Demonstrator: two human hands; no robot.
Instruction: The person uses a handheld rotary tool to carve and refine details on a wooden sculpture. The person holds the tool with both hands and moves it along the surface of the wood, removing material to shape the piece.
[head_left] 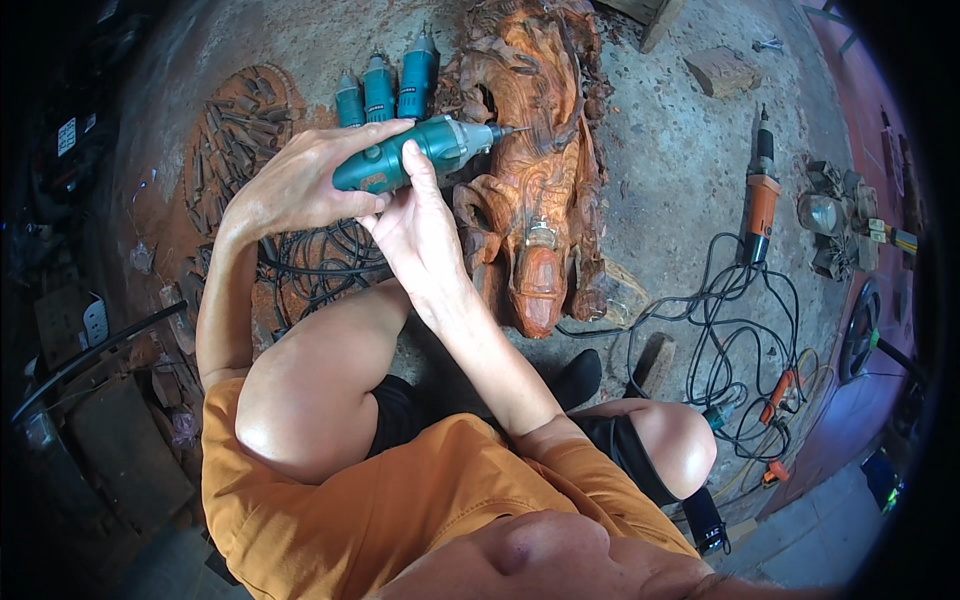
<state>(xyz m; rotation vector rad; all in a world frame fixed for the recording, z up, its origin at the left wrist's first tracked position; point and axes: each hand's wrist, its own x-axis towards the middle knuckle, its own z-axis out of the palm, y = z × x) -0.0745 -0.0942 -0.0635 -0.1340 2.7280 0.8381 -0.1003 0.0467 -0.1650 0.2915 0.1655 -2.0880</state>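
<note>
Both hands grip a teal electric die grinder with a thin pointed bit. My left hand is closed around its rear end, a finger stretched along the top. My right hand holds the body from below, thumb pressed on its near side. Beyond the right hand lies a reddish-brown wood carving with flowing, deeply cut forms. The bit points right and overlaps the carving in view; whether it touches the wood I cannot tell.
Several teal grinders stand behind my hands. A pile of carving bits or tools lies left, over black cables. At right are an orange-and-black grinder, tangled cords, a wood chunk and metal parts.
</note>
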